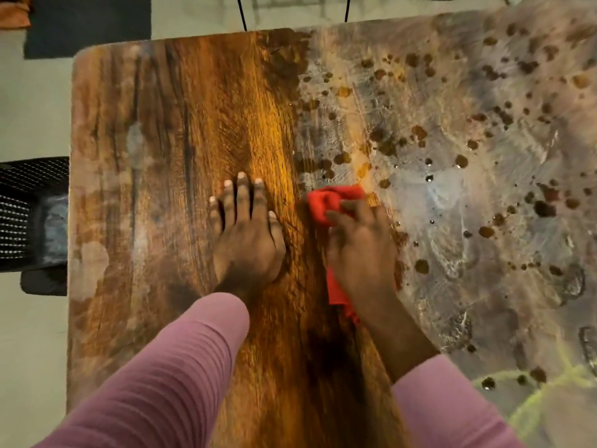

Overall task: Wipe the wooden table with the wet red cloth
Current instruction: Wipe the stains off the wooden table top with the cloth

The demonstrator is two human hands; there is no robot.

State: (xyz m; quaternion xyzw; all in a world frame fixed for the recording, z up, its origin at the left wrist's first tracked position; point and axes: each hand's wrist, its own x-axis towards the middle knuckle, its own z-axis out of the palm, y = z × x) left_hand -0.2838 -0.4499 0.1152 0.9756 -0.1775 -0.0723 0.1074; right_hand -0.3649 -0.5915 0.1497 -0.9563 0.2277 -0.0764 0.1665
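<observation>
The wooden table [181, 124] fills the view. Its left half is dark, wet, glossy wood; its right half is dusty grey-white with several brown spots. My right hand [361, 250] presses the crumpled red cloth [329, 202] onto the table at the border between the two halves, and a tail of cloth sticks out under the wrist. My left hand [247, 234] lies flat on the wet wood just left of the cloth, fingers spread, holding nothing. Both arms wear pink sleeves.
A black mesh chair [29, 218] stands off the table's left edge. A dark mat [87, 24] lies on the pale floor beyond the far left corner. Two thin black legs [242, 14] rise behind the far edge. A yellowish smear [542, 399] marks the near right.
</observation>
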